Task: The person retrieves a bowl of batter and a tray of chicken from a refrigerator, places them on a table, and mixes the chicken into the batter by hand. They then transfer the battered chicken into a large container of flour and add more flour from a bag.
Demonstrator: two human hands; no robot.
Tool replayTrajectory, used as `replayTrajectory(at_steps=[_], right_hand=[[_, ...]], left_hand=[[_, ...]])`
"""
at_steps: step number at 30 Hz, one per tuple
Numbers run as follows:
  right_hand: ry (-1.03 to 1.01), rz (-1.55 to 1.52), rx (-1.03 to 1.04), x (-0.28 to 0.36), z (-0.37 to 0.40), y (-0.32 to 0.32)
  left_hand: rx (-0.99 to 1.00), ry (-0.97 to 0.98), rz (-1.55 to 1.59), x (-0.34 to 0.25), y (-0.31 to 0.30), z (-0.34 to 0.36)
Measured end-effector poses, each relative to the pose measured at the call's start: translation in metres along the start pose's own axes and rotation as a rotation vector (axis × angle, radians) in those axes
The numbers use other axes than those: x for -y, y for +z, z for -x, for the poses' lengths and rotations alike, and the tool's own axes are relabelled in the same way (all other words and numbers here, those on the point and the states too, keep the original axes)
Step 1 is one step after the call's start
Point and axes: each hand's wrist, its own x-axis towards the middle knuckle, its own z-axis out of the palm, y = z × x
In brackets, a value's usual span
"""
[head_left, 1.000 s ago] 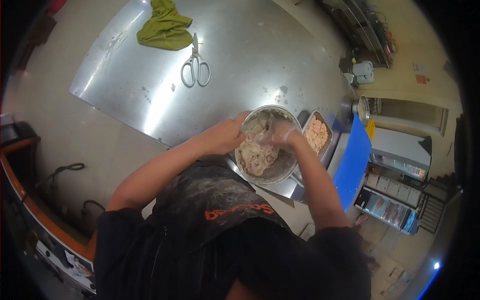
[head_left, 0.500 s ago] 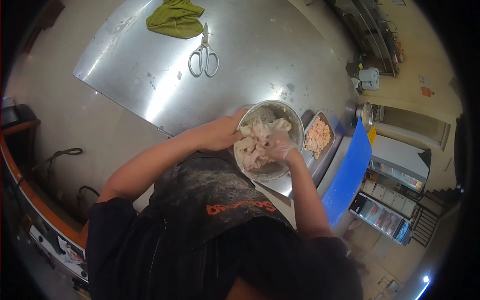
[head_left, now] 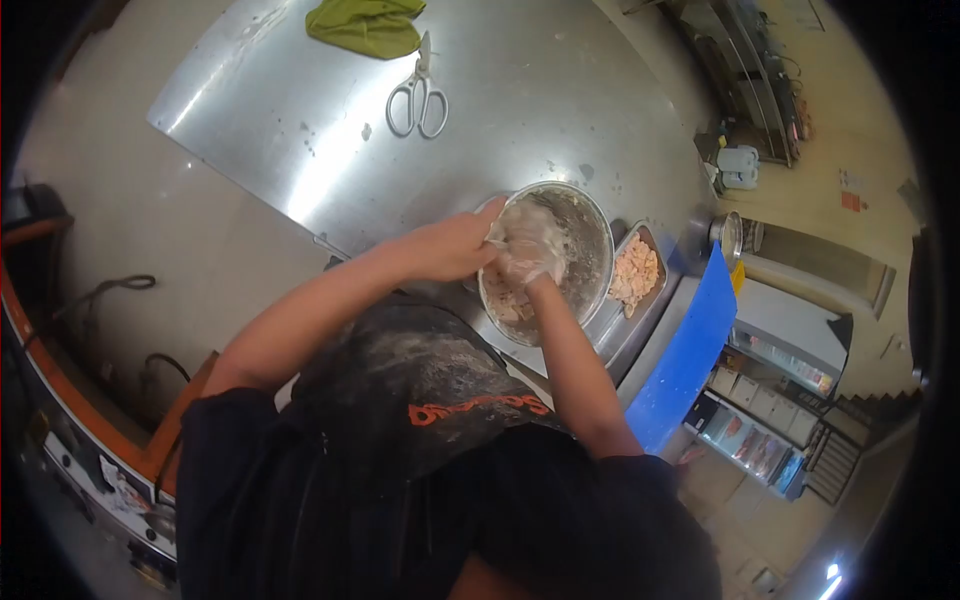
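Note:
A round metal bowl (head_left: 592, 240) stands tilted at the near edge of the steel table, its inner wall smeared with pale batter. My left hand (head_left: 468, 245) is closed on its left rim. Inside the bowl my right hand (head_left: 530, 258), in a clear plastic glove, presses into pale, wet, batter-coated pieces (head_left: 508, 302) that look like meat. The right fingers are blurred and partly sunk in the mix, so their grip does not show. Right of the bowl sits a metal tray (head_left: 657, 293) with pinkish chopped pieces (head_left: 633, 275), touched by neither hand.
On the steel table (head_left: 270, 130) lie grey-handled scissors (head_left: 417, 105) and a green cloth (head_left: 365, 25) at the far side. A blue board (head_left: 690, 350) stands at the right, with another metal bowl (head_left: 732, 236) behind it. Shelves and a display cooler (head_left: 750, 440) are farther right.
My right hand has moved left inside the bowl, and the battered pieces are bunched toward the left side, baring the right wall. My left hand stays on the rim. The view has shifted slightly.

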Motion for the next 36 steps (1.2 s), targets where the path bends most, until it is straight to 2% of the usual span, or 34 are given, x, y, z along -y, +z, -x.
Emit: replayTrajectory(at_steps=[1,2,5,6,7,8,10,11,13,16,18,20,23,25,27,29,30,32,34,36], right_hand=[[-0.003,-0.024,0.083,0.008,-0.007,0.002],[-0.189,0.033,0.298,-0.002,-0.004,-0.017],[-0.674,0.261,0.442,-0.052,-0.026,-0.056],[-0.372,0.099,0.356,-0.044,-0.021,-0.068],[-0.233,0.137,0.311,-0.052,-0.019,-0.049],[-0.089,0.171,0.272,-0.066,-0.017,-0.015],[0.025,-0.212,0.362,-0.056,-0.001,-0.005],[0.093,-0.396,0.395,-0.051,0.007,0.000],[0.045,-0.923,0.581,-0.033,0.037,0.003],[0.162,-1.125,0.434,-0.043,0.022,0.063],[0.267,-0.752,0.151,-0.033,0.025,0.045],[0.182,-0.573,0.184,0.002,0.039,-0.022],[-0.150,-0.653,0.396,-0.016,0.032,-0.080],[0.078,-0.716,0.178,0.007,0.015,-0.053],[0.071,-0.532,0.090,0.000,0.007,-0.020],[-0.186,-0.112,0.103,-0.021,-0.003,0.006],[-0.327,-0.006,0.228,-0.034,0.003,-0.001],[-0.175,-0.052,0.470,-0.030,0.031,-0.055],[-0.038,0.034,0.490,-0.023,0.042,-0.051],[0.089,0.143,0.259,-0.005,0.044,-0.001]], left_hand=[[0.021,-0.032,0.018,0.002,-0.001,0.000],[0.010,-0.014,0.006,0.004,-0.001,0.003],[-0.037,0.103,-0.049,0.005,-0.008,0.003],[-0.085,0.160,-0.066,0.009,-0.006,0.002],[-0.119,0.209,-0.069,0.011,0.001,0.006],[-0.082,0.167,-0.047,0.012,0.009,0.010],[-0.035,0.101,-0.047,0.008,0.000,0.009],[-0.027,0.146,0.028,0.014,0.003,0.009],[0.013,0.177,0.158,0.023,0.005,0.005],[0.137,0.027,0.253,0.017,-0.004,0.004],[0.134,0.038,0.264,0.021,-0.003,0.005],[0.111,0.088,0.226,0.025,0.002,0.006],[0.133,0.075,0.165,0.017,-0.002,0.003],[0.170,0.034,0.175,0.007,-0.003,0.003],[0.134,0.081,0.138,0.017,0.001,-0.001],[0.060,0.170,0.058,0.024,0.001,-0.001],[0.026,0.213,0.015,0.025,0.000,0.003],[-0.014,0.244,-0.005,0.023,-0.001,0.007],[-0.016,0.211,0.036,0.016,-0.002,0.013],[0.079,0.068,0.093,0.012,0.005,0.010]])
